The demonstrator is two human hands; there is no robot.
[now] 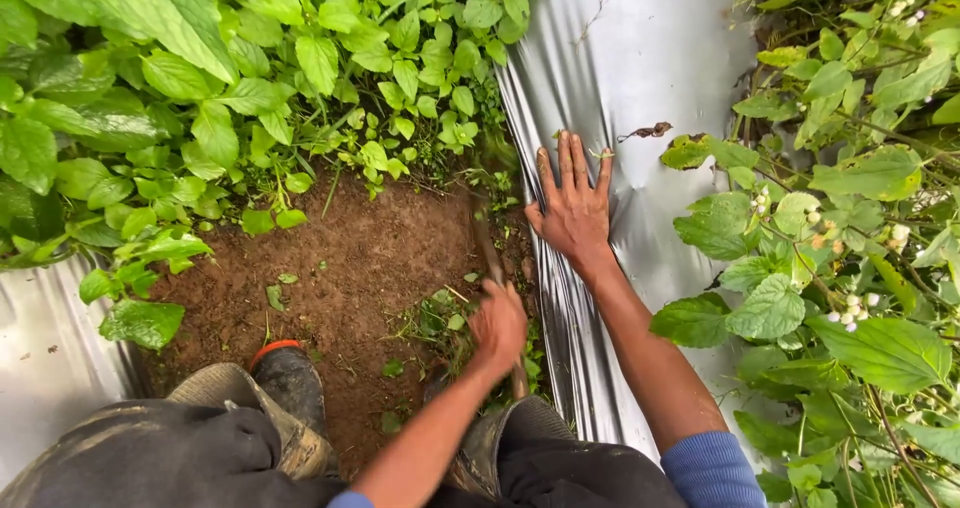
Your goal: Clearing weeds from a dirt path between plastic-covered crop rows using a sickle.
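A patch of soil [340,268] lies between leafy weeds [250,88] on the left and plastic sheeting [640,58] on the right, with a boot [290,383] on its near edge.

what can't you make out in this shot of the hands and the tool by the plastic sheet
- Head view: the working end of the tool is motion-blurred, so its kind is unclear.
- The left hand is blurred; its grip on the handle is hard to read.
- The palm of the right hand lies flat on the silver plastic sheet, hidden.
- The boot is partly covered by the trouser leg.
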